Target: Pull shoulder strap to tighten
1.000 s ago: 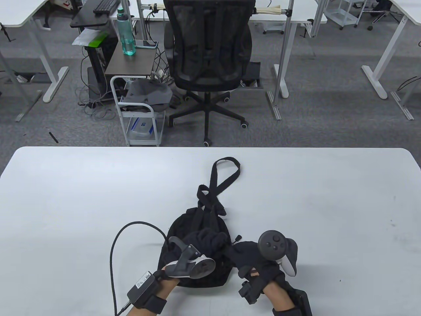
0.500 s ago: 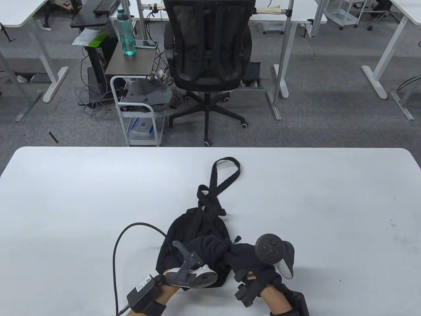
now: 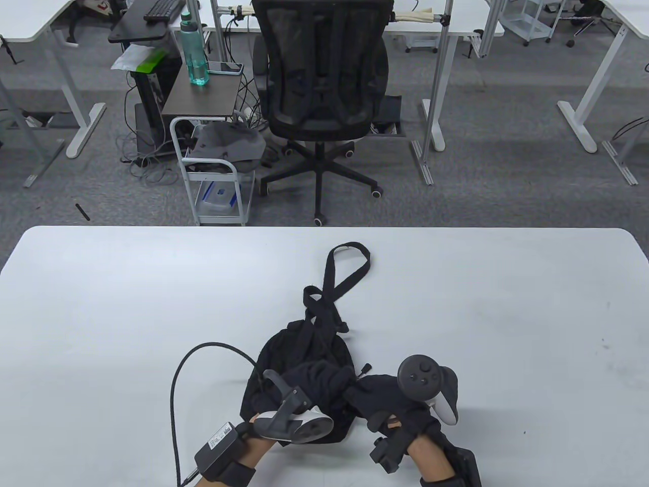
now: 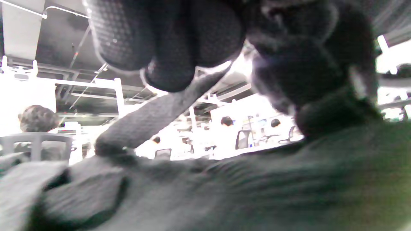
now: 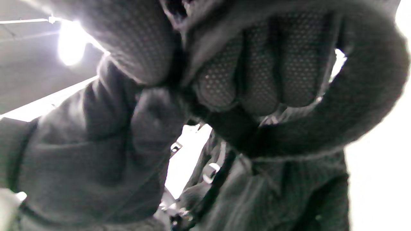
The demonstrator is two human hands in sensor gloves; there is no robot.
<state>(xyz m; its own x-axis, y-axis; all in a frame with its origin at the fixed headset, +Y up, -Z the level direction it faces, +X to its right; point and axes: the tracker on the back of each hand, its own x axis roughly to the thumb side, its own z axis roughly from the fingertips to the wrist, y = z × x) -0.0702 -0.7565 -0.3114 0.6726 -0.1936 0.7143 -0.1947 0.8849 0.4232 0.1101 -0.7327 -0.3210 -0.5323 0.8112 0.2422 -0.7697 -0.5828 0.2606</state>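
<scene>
A black backpack [image 3: 304, 350] lies near the front edge of the white table [image 3: 101, 304]. One long strap loop [image 3: 350, 261] trails away from it toward the far edge. My left hand [image 3: 329, 378] rests on the bag's near half. In the left wrist view its curled fingers [image 4: 167, 45] pinch a black shoulder strap [image 4: 151, 118] that runs taut down to the bag. My right hand [image 3: 362, 393] is at the bag's right side. In the right wrist view it is a tight fist [image 5: 186, 89] clenched on black webbing above a small metal buckle [image 5: 208, 168].
A black cable [image 3: 175, 385] loops on the table left of my left wrist. Beyond the far edge stand an office chair [image 3: 324, 91], a white cart [image 3: 213, 167] and a side table with a green bottle [image 3: 195, 50].
My right hand dipped left and toward me half a second ago, then came back right. My left hand slid slightly toward me. The bag barely shifted.
</scene>
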